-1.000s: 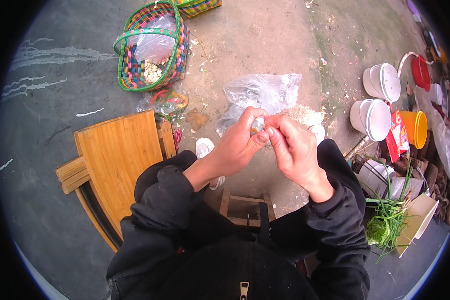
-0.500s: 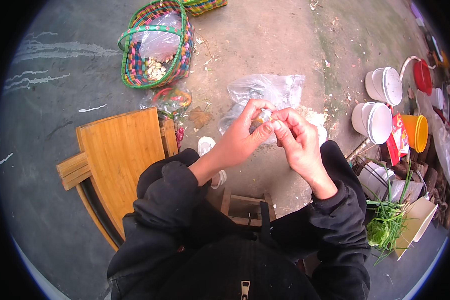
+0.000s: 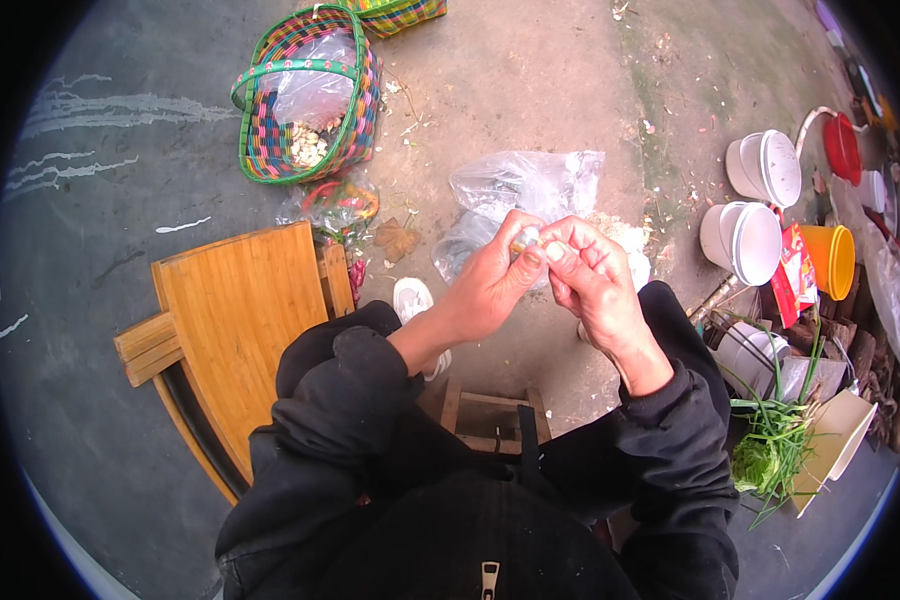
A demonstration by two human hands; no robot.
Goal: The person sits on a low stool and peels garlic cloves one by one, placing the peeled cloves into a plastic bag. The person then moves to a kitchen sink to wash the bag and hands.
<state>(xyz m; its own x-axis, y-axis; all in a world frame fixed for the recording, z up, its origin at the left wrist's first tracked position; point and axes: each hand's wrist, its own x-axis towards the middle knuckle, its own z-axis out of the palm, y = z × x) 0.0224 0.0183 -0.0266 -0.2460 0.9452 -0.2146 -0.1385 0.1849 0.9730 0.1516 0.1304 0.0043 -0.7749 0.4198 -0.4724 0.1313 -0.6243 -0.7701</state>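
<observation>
Head view, pale piece (image 3: 525, 238), between left fingertips (image 3: 530, 259)

Glossy plastic bag (image 3: 555, 183); smooth wooden panel (image 3: 245, 325); matt cloth sleeves (image 3: 342, 405)

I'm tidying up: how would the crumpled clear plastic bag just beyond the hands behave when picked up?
The clear plastic bag is probably floppy, since its thin film lies in creases. It seems light for its spread, being see-through, though contents are hard to tell. Its glossy sheen suggests it may feel slippery.
</observation>
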